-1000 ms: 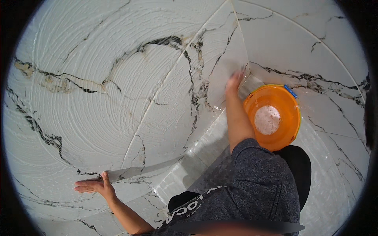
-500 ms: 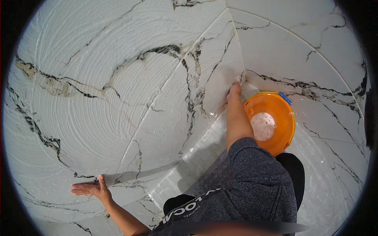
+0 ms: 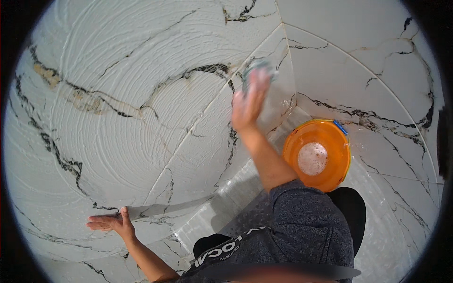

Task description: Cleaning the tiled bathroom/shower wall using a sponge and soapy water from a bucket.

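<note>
My right hand [image 3: 247, 106] presses a grey-green cloth [image 3: 261, 64] against the white marble-look tile wall [image 3: 155, 137], near the corner. Motion smears the fingers and the cloth, so whether it is a rag or a pad is hard to say. To the left, my left hand [image 3: 113, 223] rests on the wall with its fingers stretched out and thumb apart, holding nothing. Curved streaks of whitish suds cover much of the tile. Below and right of my right hand stands an orange bucket [image 3: 290, 155] with foamy liquid [image 3: 313, 159] in its bottom.
A grey ledge [image 3: 226, 188] runs along the foot of the wall. The wall on the right [image 3: 339, 85] meets the streaked one at a corner. Wet, shiny floor [image 3: 384, 221] lies around the bucket, and a blue piece [image 3: 340, 127] sits on the bucket's rim.
My right hand has moved up and left from the low corner beside the bucket onto the wall, bringing the cloth into view. My left hand stays in place.
</note>
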### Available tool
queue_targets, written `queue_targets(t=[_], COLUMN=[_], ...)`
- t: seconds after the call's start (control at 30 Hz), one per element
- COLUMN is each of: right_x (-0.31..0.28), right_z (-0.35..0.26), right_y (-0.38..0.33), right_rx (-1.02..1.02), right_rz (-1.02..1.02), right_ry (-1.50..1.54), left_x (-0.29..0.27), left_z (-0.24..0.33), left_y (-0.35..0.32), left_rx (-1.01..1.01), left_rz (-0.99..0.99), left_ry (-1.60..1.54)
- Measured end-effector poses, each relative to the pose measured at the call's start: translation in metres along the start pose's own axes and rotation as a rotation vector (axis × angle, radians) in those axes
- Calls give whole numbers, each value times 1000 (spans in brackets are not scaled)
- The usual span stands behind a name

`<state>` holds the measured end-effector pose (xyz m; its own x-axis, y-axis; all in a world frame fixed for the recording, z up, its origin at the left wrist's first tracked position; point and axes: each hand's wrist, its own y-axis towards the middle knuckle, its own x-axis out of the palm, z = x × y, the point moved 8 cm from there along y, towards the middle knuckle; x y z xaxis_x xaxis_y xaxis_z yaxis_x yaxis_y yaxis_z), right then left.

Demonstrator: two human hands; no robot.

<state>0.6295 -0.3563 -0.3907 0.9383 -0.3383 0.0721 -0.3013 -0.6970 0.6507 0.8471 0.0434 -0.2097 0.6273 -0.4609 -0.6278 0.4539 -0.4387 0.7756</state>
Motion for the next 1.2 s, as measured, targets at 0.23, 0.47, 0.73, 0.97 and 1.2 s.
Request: queue_targets(t=[0.23, 0.47, 0.73, 0.97, 1.2], right_x=[-4, 7, -1, 40, 21], right_z=[107, -52, 92, -123, -34], right_y=[-104, 17, -122, -227, -173], right_rx=[637, -166, 674, -596, -1105], right_rz=[-57, -179, -146, -1147, -1362], right_ry=[10, 89, 173, 2, -329], left_x=[-1, -5, 10, 2, -7], left_z=[-11, 0, 5, 1, -3], left_y=[1, -4, 3, 3, -4], left_rx=[-8, 9, 38, 41, 53], left_rz=[16, -1, -34, -17, -4], left_ry=[-3, -31, -114, -100, -91])
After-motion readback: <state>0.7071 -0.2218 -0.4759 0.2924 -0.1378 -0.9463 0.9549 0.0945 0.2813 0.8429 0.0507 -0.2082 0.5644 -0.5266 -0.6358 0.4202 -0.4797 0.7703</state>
